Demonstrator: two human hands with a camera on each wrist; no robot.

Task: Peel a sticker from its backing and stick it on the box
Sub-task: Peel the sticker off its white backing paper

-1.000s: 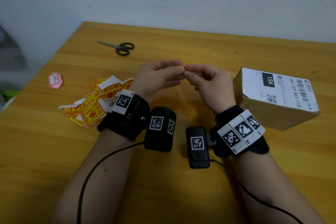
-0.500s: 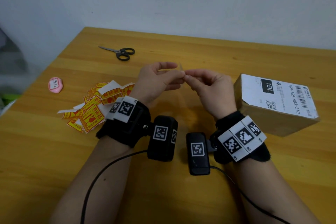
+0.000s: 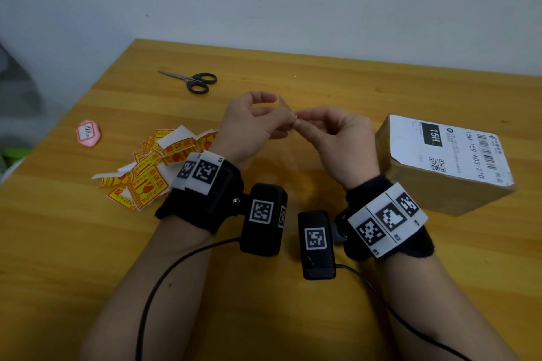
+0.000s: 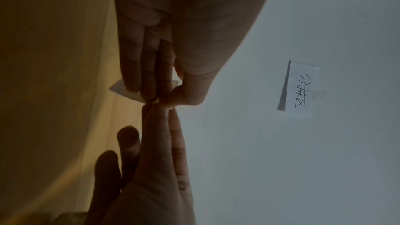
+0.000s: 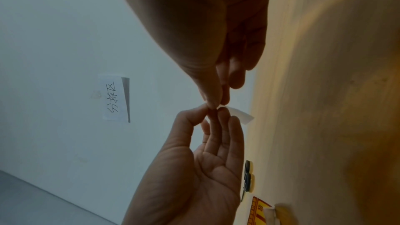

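Note:
Both hands meet above the middle of the table. My left hand (image 3: 289, 119) and right hand (image 3: 299, 125) each pinch a small pale sticker sheet (image 3: 283, 105) between thumb and fingertips. In the left wrist view a corner of the sheet (image 4: 121, 90) juts out behind the left fingers (image 4: 149, 74). In the right wrist view a white strip of the sheet (image 5: 240, 115) curls out where the fingertips meet. The cardboard box (image 3: 440, 187), with a white shipping label on top, stands on the table just right of my right wrist.
A pile of yellow-and-red stickers (image 3: 149, 176) lies left of my left wrist. Black-handled scissors (image 3: 192, 80) lie at the back left. A pink tag (image 3: 88, 132) lies near the table's left edge. A handwritten paper note (image 4: 301, 88) hangs on the wall.
Both hands keep pinching the small sheet at the same spot. More of the sheet now shows above the left fingers than a second ago.

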